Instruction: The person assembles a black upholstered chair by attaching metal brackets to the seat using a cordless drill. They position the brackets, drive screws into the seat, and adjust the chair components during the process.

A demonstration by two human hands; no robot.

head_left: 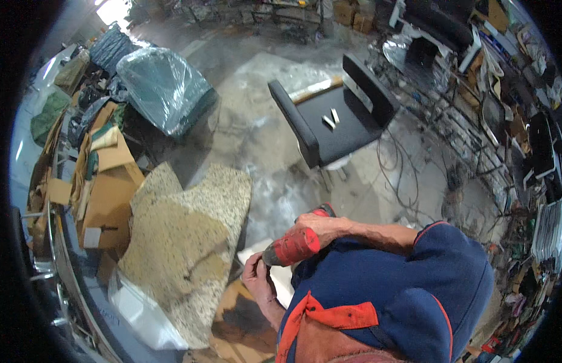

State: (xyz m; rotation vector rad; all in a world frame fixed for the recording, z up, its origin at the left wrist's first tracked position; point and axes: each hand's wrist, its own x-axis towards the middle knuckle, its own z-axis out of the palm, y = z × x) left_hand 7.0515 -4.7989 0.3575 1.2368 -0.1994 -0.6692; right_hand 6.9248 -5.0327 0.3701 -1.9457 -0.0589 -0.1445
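Note:
My right hand (319, 225) is wrapped around the grip of a red and black cordless drill (295, 247). The drill's dark nose points to the left, and its battery end shows beyond the hand. At that nose, my left hand (255, 273) has its fingers closed together. Whatever they hold, if anything, is too small or hidden to make out. A white flat piece (282, 283) lies under the drill beside my left wrist, partly covered by my arm and the navy shirt.
Ahead stands a black armchair (338, 127) with two small pale pieces (331, 120) on its seat. Speckled foam sheets (190, 242) and cardboard (108, 206) lie to the left, near a plastic-wrapped green cushioned piece (163, 91). Cables (402, 169) trail on the floor; metal frames (468, 133) crowd the right.

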